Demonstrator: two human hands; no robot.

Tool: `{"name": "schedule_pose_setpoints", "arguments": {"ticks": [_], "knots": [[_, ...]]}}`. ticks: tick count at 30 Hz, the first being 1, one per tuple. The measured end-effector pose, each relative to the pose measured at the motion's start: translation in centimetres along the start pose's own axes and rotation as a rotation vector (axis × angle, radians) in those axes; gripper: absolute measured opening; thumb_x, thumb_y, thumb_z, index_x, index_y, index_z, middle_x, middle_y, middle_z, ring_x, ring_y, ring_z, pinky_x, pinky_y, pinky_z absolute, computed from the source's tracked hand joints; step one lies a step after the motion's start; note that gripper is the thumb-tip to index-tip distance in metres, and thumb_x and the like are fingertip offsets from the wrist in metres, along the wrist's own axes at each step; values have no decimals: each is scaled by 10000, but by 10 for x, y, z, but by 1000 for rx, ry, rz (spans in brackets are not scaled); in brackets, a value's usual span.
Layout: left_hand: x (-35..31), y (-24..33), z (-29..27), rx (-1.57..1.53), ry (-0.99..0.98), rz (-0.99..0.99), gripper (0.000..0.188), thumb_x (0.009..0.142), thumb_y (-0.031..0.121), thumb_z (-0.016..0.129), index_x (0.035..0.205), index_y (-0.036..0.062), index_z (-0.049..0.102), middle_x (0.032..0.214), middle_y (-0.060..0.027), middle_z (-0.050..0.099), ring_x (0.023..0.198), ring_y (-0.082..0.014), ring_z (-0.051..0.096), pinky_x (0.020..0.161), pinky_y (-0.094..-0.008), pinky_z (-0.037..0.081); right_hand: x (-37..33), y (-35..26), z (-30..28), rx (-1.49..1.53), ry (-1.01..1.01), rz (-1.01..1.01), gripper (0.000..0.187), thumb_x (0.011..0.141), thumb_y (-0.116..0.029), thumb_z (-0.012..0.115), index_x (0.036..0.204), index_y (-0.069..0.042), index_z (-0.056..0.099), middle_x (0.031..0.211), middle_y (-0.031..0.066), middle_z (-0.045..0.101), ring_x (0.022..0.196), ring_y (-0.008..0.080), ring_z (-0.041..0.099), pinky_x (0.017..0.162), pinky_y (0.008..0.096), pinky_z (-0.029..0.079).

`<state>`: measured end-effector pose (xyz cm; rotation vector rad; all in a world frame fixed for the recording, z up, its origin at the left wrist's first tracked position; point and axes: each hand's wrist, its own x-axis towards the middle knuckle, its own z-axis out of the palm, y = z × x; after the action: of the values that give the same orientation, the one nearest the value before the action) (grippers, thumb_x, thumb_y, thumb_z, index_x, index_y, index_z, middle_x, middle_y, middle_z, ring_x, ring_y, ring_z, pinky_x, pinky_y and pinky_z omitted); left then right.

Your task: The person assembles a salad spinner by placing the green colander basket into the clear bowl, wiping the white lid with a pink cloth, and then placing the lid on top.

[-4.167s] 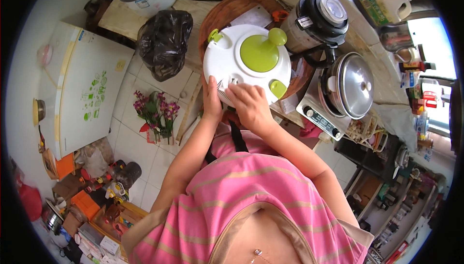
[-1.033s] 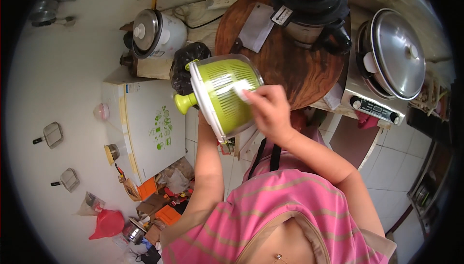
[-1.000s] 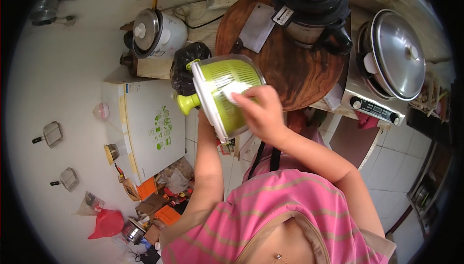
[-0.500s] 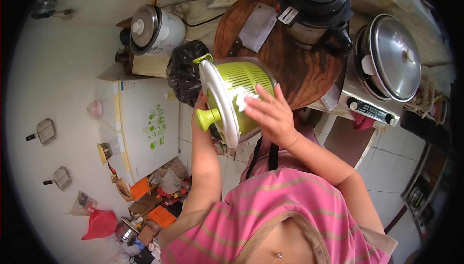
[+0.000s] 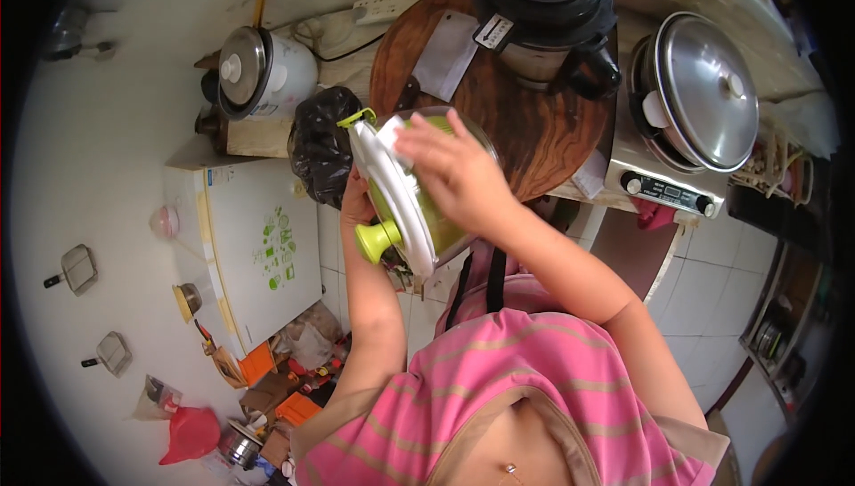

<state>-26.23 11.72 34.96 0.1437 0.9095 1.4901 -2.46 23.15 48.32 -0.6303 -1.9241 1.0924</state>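
Observation:
A salad spinner (image 5: 401, 210) is held up tilted on its side in front of me. It has a white lid with a green knob (image 5: 378, 241), a green flip handle at the upper rim and a clear bowl around a green basket. My left hand (image 5: 358, 203) supports it from behind the lid's left side, its fingers mostly hidden. With outstretched fingers, my right hand (image 5: 459, 174) presses a white tissue-like wad (image 5: 392, 133) against the spinner near the lid's upper edge. Slight motion blur softens the right hand.
Beyond the spinner, a round wooden board (image 5: 534, 143) carries a cleaver (image 5: 445, 54) and a black-lidded blender-like jug (image 5: 543, 19). A black plastic bag (image 5: 325, 148) lies left of it, near a rice cooker (image 5: 267, 72). At right, a lidded pan (image 5: 708, 94) sits on a cooktop (image 5: 668, 188).
My right hand has slid the white wad up and left, from the bowl's side toward the lid's upper edge. My left hand still holds the spinner. The view has shifted slightly.

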Motion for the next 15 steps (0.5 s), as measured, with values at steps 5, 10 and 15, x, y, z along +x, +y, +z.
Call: {"name": "schedule_pose_setpoints", "arguments": {"ticks": [5, 10, 15], "knots": [[4, 13, 13, 130, -79, 19, 812, 678, 199, 855, 1374, 54, 463, 1214, -120, 633, 1074, -279, 646, 926, -430, 551, -2, 70, -32, 12, 77, 499, 273, 877, -128, 536, 1069, -40, 707, 1061, 203, 678, 982, 363, 660, 880, 385, 517], [3, 6, 12, 213, -20, 150, 733, 722, 194, 835, 1348, 49, 485, 1202, -82, 637, 1077, -222, 631, 925, -363, 531, -76, 108, -58, -266, 114, 716, 242, 859, -176, 554, 955, -15, 707, 916, 200, 684, 889, 382, 653, 787, 415, 506], [-16, -4, 46, 344, 107, 250, 807, 704, 215, 870, 1373, 24, 462, 1215, -61, 622, 1097, -176, 597, 952, -312, 484, -129, 70, -60, 286, 16, 810, 592, 996, -459, 417, 1391, -18, 452, 1373, 160, 470, 1257, 236, 449, 960, 352, 431]]}}
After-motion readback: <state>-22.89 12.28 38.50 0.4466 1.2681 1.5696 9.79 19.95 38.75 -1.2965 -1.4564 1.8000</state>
